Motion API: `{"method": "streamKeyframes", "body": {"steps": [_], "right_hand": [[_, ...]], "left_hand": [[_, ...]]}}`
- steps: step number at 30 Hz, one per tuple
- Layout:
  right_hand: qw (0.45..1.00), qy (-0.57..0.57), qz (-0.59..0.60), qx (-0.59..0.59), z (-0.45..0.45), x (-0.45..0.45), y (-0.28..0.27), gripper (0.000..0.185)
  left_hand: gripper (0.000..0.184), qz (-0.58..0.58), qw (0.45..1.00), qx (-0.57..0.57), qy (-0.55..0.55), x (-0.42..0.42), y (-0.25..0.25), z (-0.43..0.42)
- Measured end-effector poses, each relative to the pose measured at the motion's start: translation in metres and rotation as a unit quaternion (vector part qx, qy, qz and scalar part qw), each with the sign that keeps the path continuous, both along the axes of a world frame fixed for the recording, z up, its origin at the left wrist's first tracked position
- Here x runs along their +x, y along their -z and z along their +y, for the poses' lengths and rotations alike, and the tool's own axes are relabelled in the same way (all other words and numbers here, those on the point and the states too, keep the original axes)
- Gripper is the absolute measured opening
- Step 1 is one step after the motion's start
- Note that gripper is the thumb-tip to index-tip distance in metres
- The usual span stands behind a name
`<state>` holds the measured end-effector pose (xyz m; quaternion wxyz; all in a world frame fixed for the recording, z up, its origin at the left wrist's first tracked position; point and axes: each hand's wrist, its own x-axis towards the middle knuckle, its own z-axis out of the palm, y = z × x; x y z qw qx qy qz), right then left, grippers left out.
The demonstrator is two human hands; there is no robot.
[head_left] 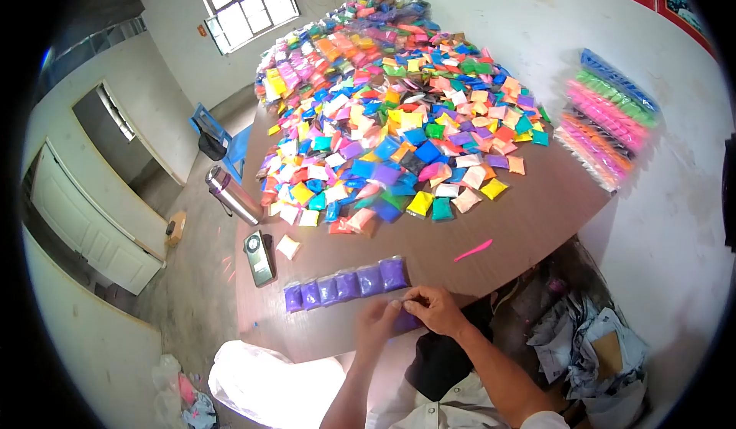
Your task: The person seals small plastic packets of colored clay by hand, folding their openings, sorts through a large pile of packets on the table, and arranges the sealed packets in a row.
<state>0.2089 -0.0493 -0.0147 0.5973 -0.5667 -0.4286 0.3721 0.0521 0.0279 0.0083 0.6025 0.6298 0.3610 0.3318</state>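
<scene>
At the table's near edge, my left hand (376,323) and my right hand (435,311) meet with fingers pinched together at the top of a small purple packet (406,321). The packet is partly hidden by the hands, and my left hand is slightly blurred. Just beyond them lies a row of several clear packets with purple contents (346,285), side by side on the brown table (429,264). Farther right, a thin pink plastic tool (474,250) rests flat. One pale packet (288,246) lies apart, behind the row's left end.
A large heap of multicoloured packets (399,130) covers the table's far part. A steel thermos (233,195) and a small silver radio-like device (259,259) stand at the left edge. Bundled coloured plastic pieces (609,107) lie at right. A white bag (268,383) is below left.
</scene>
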Motion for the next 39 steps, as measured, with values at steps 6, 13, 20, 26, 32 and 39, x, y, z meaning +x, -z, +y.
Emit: {"method": "streamKeyframes", "body": {"steps": [6,13,20,26,32,39], "right_hand": [[0.997,0.032,-0.064,-0.007,-0.004,-0.008,-0.015,0.018],[0.997,-0.013,-0.057,-0.051,-0.005,-0.008,-0.020,0.023],[0.999,0.034,0.007,0.009,-0.002,-0.010,-0.010,0.023],[0.994,0.011,-0.098,-0.050,-0.008,-0.010,-0.025,0.024],[1.000,0.011,0.021,-0.018,-0.006,-0.008,-0.025,0.026],[0.998,0.021,0.050,-0.019,-0.003,-0.010,-0.027,0.027]], "left_hand": [[0.019,-0.018,0.999,-0.030,-0.014,0.000,-0.001,-0.003],[0.018,-0.022,0.999,-0.026,-0.030,-0.001,0.009,0.000],[0.029,0.009,1.000,0.008,0.026,0.000,0.026,0.001],[0.032,-0.002,0.996,-0.087,0.004,-0.006,0.026,0.001],[0.023,-0.003,1.000,-0.021,0.020,0.001,0.002,-0.003],[0.027,-0.011,0.999,-0.032,0.028,-0.005,0.029,0.000]]}}
